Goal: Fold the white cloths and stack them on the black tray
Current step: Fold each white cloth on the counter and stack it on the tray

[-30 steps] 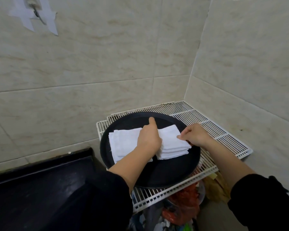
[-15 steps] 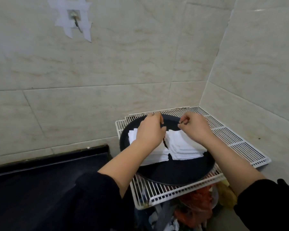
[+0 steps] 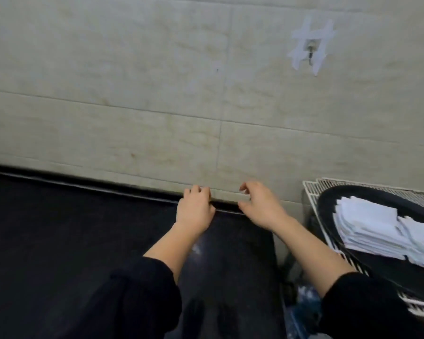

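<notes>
as cloths (image 3: 367, 223) sit on tray (image 3: 327, 206), l hand (image 3: 194, 209) & r hand (image 3: 260, 206) curl loosely.

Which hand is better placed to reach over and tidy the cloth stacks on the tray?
Probably right. The right hand hovers empty, nearer the black tray and folded white cloths; the left hand would have to cross it.

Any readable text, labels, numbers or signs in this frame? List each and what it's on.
None: no readable text anywhere in view.
The crossed white tape strips around the wall hook form a hash-like shape, not writing.
The white cloths, black tray, wire rack and black counter carry no visible print.
</notes>
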Available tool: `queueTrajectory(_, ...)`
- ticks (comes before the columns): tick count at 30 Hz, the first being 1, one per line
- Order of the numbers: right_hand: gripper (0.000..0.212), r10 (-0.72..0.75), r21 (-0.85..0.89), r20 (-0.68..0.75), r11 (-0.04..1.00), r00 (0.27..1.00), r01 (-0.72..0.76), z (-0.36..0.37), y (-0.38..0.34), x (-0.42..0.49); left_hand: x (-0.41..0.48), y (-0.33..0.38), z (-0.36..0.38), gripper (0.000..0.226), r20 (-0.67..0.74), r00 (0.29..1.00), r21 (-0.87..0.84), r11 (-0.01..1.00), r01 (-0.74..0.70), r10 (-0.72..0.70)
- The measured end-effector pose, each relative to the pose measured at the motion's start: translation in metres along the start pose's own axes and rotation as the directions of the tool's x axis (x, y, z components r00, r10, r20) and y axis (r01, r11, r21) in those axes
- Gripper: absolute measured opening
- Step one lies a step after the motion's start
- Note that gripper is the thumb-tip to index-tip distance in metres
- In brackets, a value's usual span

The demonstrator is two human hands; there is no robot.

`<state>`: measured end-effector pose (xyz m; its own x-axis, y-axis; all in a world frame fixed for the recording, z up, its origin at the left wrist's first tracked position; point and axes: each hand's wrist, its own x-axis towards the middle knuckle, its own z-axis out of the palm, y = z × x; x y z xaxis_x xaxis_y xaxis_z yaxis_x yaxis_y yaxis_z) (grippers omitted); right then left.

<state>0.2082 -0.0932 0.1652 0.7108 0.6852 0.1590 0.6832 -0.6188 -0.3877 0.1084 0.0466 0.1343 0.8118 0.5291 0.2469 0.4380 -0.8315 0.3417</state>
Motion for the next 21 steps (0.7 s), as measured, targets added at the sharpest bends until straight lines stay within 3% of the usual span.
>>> queueTrajectory(6,0.044,-0.142,-0.088,0.201,0.983,0.969,0.162,0.109,-0.145,0.006,-0.065,-0.176,-0.045,0.029,0.030,0.970,0.166,0.958,0.232,-0.240)
queueTrajectory(9,0.048,-0.206,-0.114,0.299,0.962,0.932,0.249,0.159,-0.218,0.008,-0.104,-0.254,-0.068,0.031,0.061,0.923,0.216,0.908,0.360,-0.380)
queueTrajectory(13,0.047,-0.320,-0.094,0.400,0.918,0.859,0.386,0.216,-0.315,0.011,-0.145,-0.349,-0.104,0.032,0.021,0.845,0.215,0.828,0.518,-0.535)
queueTrajectory(21,0.051,-0.510,-0.024,0.489,0.803,0.707,0.595,0.302,-0.473,0.037,-0.187,-0.487,-0.160,0.030,-0.066,0.701,0.159,0.686,0.710,-0.710)
